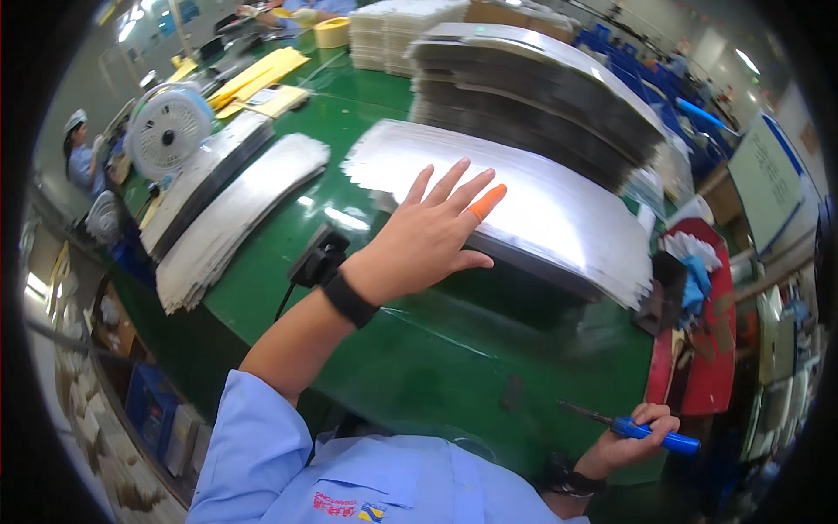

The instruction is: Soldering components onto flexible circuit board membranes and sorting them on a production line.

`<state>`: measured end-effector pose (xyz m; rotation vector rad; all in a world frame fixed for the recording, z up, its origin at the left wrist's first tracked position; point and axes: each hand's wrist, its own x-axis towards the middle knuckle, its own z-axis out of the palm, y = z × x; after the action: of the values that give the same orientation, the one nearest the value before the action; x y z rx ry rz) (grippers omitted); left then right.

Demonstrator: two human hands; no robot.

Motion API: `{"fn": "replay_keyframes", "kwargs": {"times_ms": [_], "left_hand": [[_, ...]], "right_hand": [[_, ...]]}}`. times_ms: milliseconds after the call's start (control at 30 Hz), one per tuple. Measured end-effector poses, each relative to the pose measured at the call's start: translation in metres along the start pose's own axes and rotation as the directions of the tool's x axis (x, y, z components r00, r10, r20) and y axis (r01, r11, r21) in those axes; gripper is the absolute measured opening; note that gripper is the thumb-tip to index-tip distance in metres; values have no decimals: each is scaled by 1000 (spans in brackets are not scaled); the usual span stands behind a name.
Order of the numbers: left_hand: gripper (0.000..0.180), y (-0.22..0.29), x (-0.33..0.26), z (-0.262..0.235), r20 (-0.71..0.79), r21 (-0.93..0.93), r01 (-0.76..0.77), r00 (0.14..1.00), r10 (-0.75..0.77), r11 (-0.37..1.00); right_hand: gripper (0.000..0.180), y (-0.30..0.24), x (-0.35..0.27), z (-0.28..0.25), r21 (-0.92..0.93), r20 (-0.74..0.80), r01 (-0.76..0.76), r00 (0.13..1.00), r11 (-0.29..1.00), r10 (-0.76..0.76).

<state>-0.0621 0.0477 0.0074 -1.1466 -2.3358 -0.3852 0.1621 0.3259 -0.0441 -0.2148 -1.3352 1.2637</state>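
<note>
Green-topped bench (419,367) filling the middle, glossy and reflective. At twelve to one o'clock, tall dark stack of curved grey metal sheets (532,96). Just below it, at centre, lower stack of shiny silver curved sheets (559,218), near edge facing six o'clock. At nine to ten o'clock, two long fanned piles of silver strips (227,210) lying slantwise, side by side. At ten o'clock, round white fan (168,129) standing beside them. At eleven o'clock, flat yellow sheets (257,79). At three to four o'clock, red tray (711,349) off the bench edge.

Left hand (419,249) laid flat on the near edge of the silver curved sheets, fingers spread wide, orange fingertip cover (485,202) on one finger, black wristband (349,299) on the wrist. Right hand (633,441) at five o'clock, closed around a blue-handled tool (650,430), dark tip pointing toward nine o'clock, well apart from the sheets.
</note>
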Motion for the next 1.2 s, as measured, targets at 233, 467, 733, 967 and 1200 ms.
{"fn": "replay_keyframes", "kwargs": {"times_ms": [233, 467, 733, 967, 1200], "left_hand": [[14, 1, 22, 23, -113, -30, -27, 993, 23, 999], [19, 18, -21, -10, -181, -114, -16, 984, -5, 993], [68, 23, 16, 25, -112, -26, 85, 990, -87, 996], [8, 5, 5, 3, -43, -225, -5, 999, -5, 974], [12, 40, -130, -32, 181, -178, 12, 983, 21, 984]], "right_hand": [[30, -17, 4, -18, -44, -104, -16, 995, 999, 12], [31, -17, 12, -13, -139, -100, 73, 991, 988, -87], [28, -15, 8, 9, -106, -85, 25, 996, 994, -34], [29, -22, 5, -8, -159, -92, 83, 991, 984, -98], [31, -17, 13, -10, -190, -107, 61, 991, 980, -82]]}}
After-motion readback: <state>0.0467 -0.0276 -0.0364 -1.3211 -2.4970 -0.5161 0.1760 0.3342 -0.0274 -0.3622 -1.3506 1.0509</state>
